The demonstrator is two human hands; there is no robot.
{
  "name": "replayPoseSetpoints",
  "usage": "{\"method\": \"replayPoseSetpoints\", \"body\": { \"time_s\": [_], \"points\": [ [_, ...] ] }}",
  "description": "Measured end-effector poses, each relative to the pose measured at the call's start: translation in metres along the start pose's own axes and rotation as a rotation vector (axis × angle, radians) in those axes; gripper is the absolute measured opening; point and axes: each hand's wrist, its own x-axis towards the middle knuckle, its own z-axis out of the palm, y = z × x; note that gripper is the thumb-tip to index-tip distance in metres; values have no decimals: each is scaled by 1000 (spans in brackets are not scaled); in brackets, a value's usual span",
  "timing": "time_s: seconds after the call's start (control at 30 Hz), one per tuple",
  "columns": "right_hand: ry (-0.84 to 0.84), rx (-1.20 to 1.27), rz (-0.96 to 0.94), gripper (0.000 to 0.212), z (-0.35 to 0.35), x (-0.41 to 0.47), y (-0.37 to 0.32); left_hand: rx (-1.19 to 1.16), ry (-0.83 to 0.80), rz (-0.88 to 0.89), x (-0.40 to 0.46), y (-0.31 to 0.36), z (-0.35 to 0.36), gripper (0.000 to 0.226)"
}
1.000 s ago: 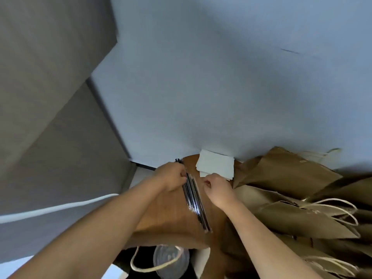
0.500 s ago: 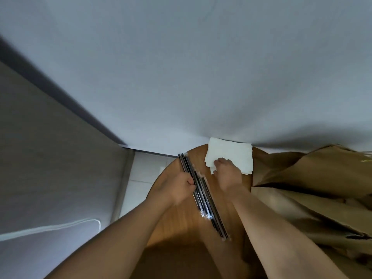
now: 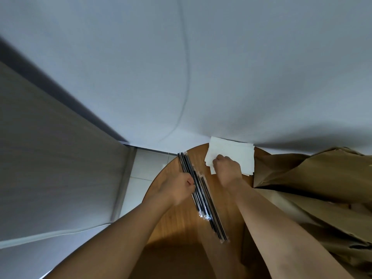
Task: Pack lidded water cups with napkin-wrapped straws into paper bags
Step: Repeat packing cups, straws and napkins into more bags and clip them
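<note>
Your right hand [image 3: 227,168] sits on the near-left corner of the napkin stack [image 3: 231,156], fingers curled down onto the top sheets; looks like a pinch on the corner, but the fingertips are hidden behind the knuckles, so the exact grip can't be told. Your left hand [image 3: 177,190] is curled against the left side of the bundle of straws [image 3: 201,194], thumb and fingers closed on one of the black straws near the middle of its length. The straws are in clear wrappers and lie diagonally on the round wooden table [image 3: 181,224], far ends at the table's far-left edge, near ends toward you. The napkins lie at the far edge of the table, against the pale wall [image 3: 201,67]. Brown paper bags [image 3: 312,188] are heaped just right of the napkins and your right forearm, lying flat and overlapping. White floor tiles [image 3: 145,168] show left of the table. No cup is in view.
</note>
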Motion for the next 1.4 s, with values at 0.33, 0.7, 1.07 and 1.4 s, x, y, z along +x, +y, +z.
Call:
{"method": "replayPoseSetpoints", "body": {
  "time_s": [0.33, 0.7, 1.07, 1.4],
  "points": [
    [401, 1055, 301, 24, -23, -27, -11, -304, 41, -76, 2, 5, -1, 51],
    [-86, 1731, 668, 20, -2, -44, -37, -762, 3, -217, -3, -8, -9, 13],
    [-179, 653, 519, 16, 50, -52, -59, -770, 77, -295, -14, -25, -14, 20],
    [324, 1131, 468, 7, -36, -106, -49, -206, 136, 84, -52, 13, -9, 44]
  ]
}}
